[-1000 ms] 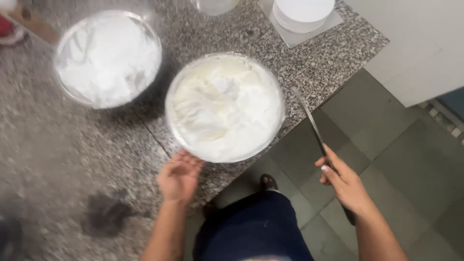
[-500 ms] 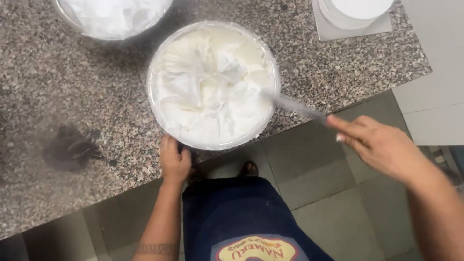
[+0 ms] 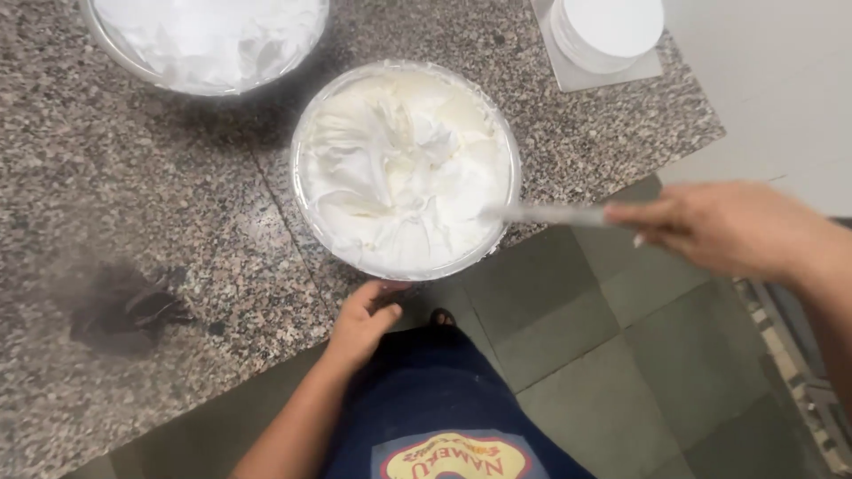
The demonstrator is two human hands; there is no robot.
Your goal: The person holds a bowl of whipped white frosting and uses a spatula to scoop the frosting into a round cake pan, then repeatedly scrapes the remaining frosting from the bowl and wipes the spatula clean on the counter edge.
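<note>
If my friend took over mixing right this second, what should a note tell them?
Left hand: resting at the counter edge, touching the near rim of the cream bowl.
Right hand: gripping a metal spatula, its blade tip reaching into the bowl's right side.
The bowl holds thick, peaked white cream. A second bowl of white foam sits behind it; a white lidded tub is at the back right.
Done: cream looks whipped. Left: cannot tell.

Second cream bowl, white lidded tub, dark smear.

The person wears a dark navy apron with a yellow and red printed emblem; both forearms are bare, unsleeved.
</note>
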